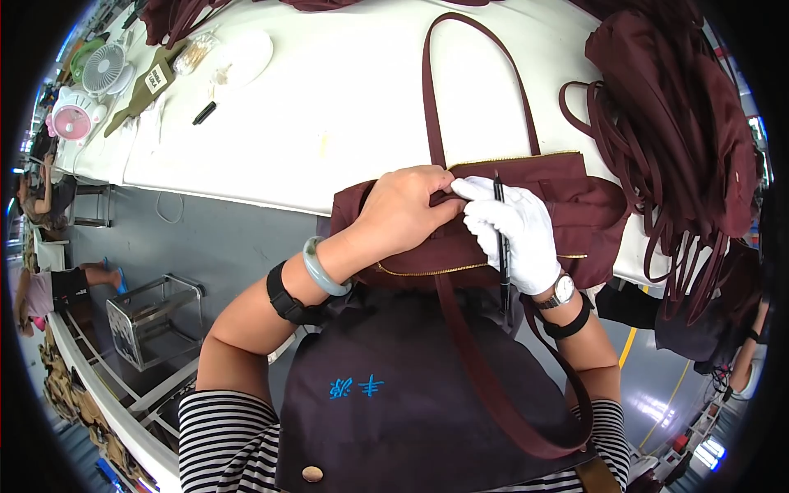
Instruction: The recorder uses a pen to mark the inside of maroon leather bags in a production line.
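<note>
A burgundy fabric handbag (585, 209) with gold zippers lies at the table's near edge, against the apron. My bare left hand (410, 200) pinches the bag's cloth near its middle. My right hand (515, 231), in a white glove, has its fingertips at the same spot, touching or almost touching the left. A slim black pen-like tool (503, 259) is held in the right hand, pointing away from me. One strap (429, 92) loops over the table; another strap (524, 425) hangs down over the dark apron (400, 351). What the fingertips pinch is partly hidden.
More burgundy bags (666, 123) are heaped at the right. A black marker (204, 113), a white plate (249, 58), a bag of cotton swabs (196, 52) and small fans (103, 68) are at the upper left. A metal stool (157, 320) stands on the floor; other people sit farther left.
</note>
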### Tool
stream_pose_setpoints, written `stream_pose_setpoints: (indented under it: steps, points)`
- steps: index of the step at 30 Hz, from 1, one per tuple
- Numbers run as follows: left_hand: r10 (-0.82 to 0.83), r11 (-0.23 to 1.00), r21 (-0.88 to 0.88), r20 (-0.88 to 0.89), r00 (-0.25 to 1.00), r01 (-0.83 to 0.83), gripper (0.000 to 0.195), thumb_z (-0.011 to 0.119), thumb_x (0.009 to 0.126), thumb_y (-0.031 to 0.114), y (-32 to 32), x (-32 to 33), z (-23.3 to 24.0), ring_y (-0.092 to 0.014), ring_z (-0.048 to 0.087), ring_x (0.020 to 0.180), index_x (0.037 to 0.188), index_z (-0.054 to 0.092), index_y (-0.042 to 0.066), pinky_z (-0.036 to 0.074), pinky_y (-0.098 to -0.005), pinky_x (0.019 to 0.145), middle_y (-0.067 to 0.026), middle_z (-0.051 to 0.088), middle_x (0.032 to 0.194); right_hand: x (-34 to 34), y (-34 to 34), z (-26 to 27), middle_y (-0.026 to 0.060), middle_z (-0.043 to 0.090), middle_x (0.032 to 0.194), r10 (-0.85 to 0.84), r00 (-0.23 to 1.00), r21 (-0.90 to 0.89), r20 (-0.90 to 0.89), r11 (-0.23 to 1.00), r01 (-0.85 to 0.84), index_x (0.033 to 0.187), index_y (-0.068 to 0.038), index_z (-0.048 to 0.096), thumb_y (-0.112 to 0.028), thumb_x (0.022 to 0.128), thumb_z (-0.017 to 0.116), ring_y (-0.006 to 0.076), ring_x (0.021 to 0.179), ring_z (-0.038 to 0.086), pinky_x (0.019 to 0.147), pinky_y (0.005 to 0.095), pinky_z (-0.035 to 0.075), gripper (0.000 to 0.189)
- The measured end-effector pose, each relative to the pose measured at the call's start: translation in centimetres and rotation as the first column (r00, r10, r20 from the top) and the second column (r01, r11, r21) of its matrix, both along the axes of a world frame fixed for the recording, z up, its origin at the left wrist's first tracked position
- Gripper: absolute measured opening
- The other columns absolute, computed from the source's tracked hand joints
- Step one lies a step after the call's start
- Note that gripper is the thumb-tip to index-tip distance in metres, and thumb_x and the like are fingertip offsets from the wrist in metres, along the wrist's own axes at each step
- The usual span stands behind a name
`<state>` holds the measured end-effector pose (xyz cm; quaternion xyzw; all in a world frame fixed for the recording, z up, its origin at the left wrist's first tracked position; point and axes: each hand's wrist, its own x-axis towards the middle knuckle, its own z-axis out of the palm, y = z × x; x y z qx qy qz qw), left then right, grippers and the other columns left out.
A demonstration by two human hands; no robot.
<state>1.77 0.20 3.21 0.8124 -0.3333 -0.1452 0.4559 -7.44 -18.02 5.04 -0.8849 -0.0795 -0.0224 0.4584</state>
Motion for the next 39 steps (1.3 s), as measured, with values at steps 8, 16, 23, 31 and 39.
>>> stream_pose_setpoints:
  steps: [8, 16, 23, 31, 39]
  points:
    - [-0.033, 0.999, -0.019, 0.060, 0.998, 0.034, 0.010, 0.070, 0.081, 0.007, -0.1, -0.1, 0.0, -0.024, 0.067, 0.080, 0.090, 0.069, 0.003, 0.052, -0.0324, 0.073, -0.0087, 0.068, 0.088, -0.7, -0.9, 0.2, 0.0094, 0.067, 0.090, 0.007, 0.928, 0.651, -0.373, 0.715, 0.256, 0.110, -0.001, 0.064, -0.007, 0.087, 0.060, 0.0112, 0.057, 0.057, 0.050, 0.0228, 0.046, 0.024]
    - [-0.064, 0.998, -0.009, 0.051, 0.997, 0.064, 0.015, 0.072, 0.081, 0.014, 0.2, 0.5, 0.1, -0.030, 0.066, 0.084, 0.090, 0.068, 0.004, 0.052, -0.0364, 0.074, -0.0106, 0.068, 0.091, -0.7, -1.7, -0.5, 0.0148, 0.070, 0.105, -0.074, 0.987, 0.255, 0.140, 0.966, 0.036, 0.102, -0.005, 0.063, -0.006, 0.076, 0.069, 0.0192, 0.062, 0.065, 0.053, 0.0312, 0.050, 0.026]
    - [-0.197, 0.938, 0.330, 0.244, 0.949, 0.110, 0.020, 0.076, 0.075, 0.009, 1.8, 5.3, 6.9, -0.026, 0.060, 0.102, 0.093, 0.070, 0.005, 0.048, -0.0335, 0.086, -0.0076, 0.064, 0.099, -2.3, -6.5, -1.3, 0.0208, 0.066, 0.114, -0.607, 0.704, 0.550, 0.370, 0.753, 0.360, 0.105, -0.001, 0.056, -0.003, 0.097, 0.051, 0.0221, 0.104, 0.064, 0.092, 0.0331, 0.049, 0.010]
    - [-0.443, 0.890, 0.356, 0.518, 0.732, 0.286, 0.050, 0.070, 0.076, 0.001, -6.4, 2.7, 4.2, -0.032, 0.047, 0.125, 0.124, 0.060, 0.007, 0.039, -0.0416, 0.107, -0.0119, 0.052, 0.135, -2.3, -6.5, -3.1, 0.0235, 0.063, 0.123, -0.595, 0.777, 0.779, 0.207, 0.581, 0.236, 0.099, 0.000, 0.065, -0.014, 0.099, 0.045, 0.0070, 0.075, 0.058, 0.059, 0.0153, 0.042, 0.024]
    - [-0.438, 0.883, 0.338, 0.342, 0.831, 0.326, 0.066, 0.073, 0.067, -0.003, -7.5, 2.6, 2.2, -0.032, 0.050, 0.120, 0.130, 0.058, 0.008, 0.043, -0.0396, 0.103, -0.0121, 0.054, 0.131, -2.9, -6.8, -3.4, 0.0218, 0.066, 0.116, -0.529, 0.806, 0.666, 0.265, 0.705, 0.243, 0.102, 0.002, 0.063, 0.004, 0.092, 0.052, 0.0044, 0.068, 0.056, 0.054, 0.0157, 0.042, 0.015]
